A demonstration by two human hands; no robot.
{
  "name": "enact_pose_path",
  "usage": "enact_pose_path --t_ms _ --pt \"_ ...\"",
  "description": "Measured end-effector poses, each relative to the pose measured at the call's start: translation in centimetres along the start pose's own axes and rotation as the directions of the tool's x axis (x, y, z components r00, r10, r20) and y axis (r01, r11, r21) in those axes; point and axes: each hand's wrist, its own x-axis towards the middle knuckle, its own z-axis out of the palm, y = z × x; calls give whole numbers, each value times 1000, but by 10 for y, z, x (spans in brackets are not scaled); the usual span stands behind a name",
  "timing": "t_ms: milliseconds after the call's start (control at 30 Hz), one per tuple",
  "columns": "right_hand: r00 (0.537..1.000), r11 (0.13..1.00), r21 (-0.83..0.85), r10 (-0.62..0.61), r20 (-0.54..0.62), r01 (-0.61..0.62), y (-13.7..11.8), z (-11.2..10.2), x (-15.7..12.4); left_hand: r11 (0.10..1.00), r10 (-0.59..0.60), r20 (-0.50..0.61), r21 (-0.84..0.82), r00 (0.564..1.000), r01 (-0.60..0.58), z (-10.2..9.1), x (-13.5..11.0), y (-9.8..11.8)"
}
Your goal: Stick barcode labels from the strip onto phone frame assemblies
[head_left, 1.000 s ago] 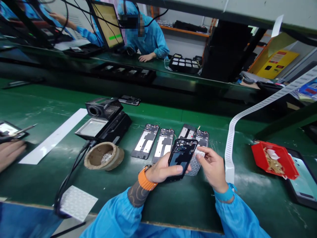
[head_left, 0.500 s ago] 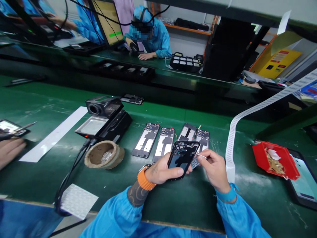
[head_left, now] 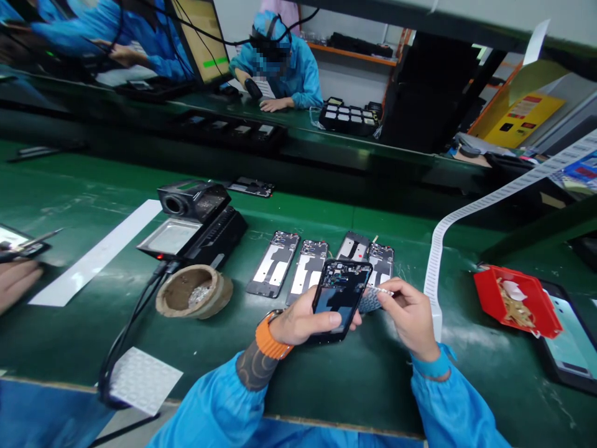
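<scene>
My left hand [head_left: 301,320], with an orange watch on the wrist, grips an opened phone [head_left: 338,302] whose circuit board shows at the top end. Beside the phone's right edge is a small grey patterned sheet [head_left: 370,300], partly hidden behind it. The thumb and fingers of my right hand [head_left: 413,314] are closed on the sheet's upper right edge. Just beyond my hands, several opened phones lie on the green bench, among them a phone [head_left: 273,264] at the left and a phone [head_left: 308,267] next to it.
A black soldering station [head_left: 196,224] stands left, behind a clay-coloured bowl [head_left: 193,292]. Cables hang near a white patterned sheet [head_left: 145,381]. At the right are a red bin [head_left: 517,302] and a label strip [head_left: 433,267]. A co-worker's hand [head_left: 18,283] is far left; another person [head_left: 284,68] sits opposite.
My right hand has shifted slightly right, and more of the patterned sheet shows between it and the phone. The phone in my left hand has tilted a little. The view has shifted slightly.
</scene>
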Motion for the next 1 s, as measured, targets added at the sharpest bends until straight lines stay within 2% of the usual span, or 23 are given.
enact_pose_path --t_ms 167,300,500,700,867,933,1000 --pt "997 999 15 45 58 -46 1 1 -1 1000 -25 8 -2 1000 25 0 1 -4" --pt "998 999 -3 32 48 -32 4 -4 -1 999 -53 -31 -12 998 53 0 2 -4" --pt "994 976 -213 -14 106 37 2 -15 1 993 -118 -77 -38 990 115 4 2 1" --pt "976 896 -396 -144 166 200 -3 -16 4 985 -174 -112 -33 978 172 8 4 6" --pt "946 807 -495 -255 199 322 -3 -15 6 949 -269 -169 -216 948 230 9 8 1" --pt "945 804 -498 -257 202 325 -2 -16 7 899 -354 -186 -338 916 279 7 11 -1" --pt "956 841 -458 -225 186 287 0 -17 7 823 -455 -154 -449 877 348 6 14 0"
